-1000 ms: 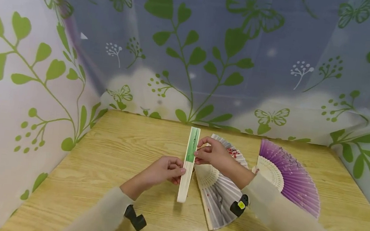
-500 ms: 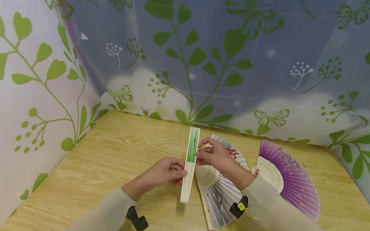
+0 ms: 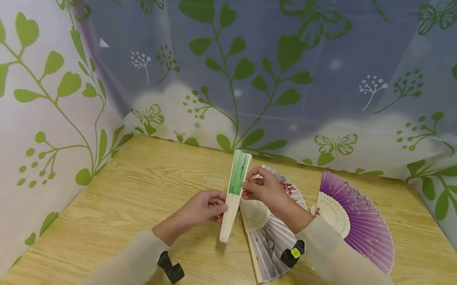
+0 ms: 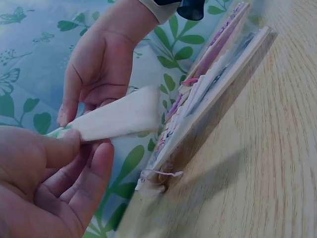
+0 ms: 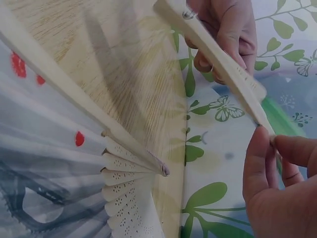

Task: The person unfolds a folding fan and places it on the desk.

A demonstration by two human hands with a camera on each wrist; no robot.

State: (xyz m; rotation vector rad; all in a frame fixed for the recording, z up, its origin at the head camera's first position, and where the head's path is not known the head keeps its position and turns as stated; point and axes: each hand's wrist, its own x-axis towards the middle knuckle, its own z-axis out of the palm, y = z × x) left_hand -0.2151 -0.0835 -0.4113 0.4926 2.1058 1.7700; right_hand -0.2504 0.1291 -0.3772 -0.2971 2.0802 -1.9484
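Observation:
A folding fan with green cloth and pale ribs (image 3: 233,194) is held above the table, nearly upright in the head view. My left hand (image 3: 203,209) pinches its left side, thumb in front. On its other side, the fingertips of my right hand (image 3: 265,192) pinch the edge beside the green part. The fan's top has parted slightly into two strips. In the right wrist view its perforated ribs (image 5: 242,79) and green cloth (image 5: 282,116) show. Just right of it a white-and-grey fan (image 3: 270,244) with red flowers lies spread, partly hidden by my right forearm.
A purple fan (image 3: 370,222) lies spread farther right on the wooden table (image 3: 146,166). Behind and beside the table hangs a cloth (image 3: 236,69) printed with leaves and butterflies. My sleeves carry black wrist cameras.
The green fan has risen slightly and tilted, and its top has begun to part into two strips. Both hands keep their hold; the other fans have not moved.

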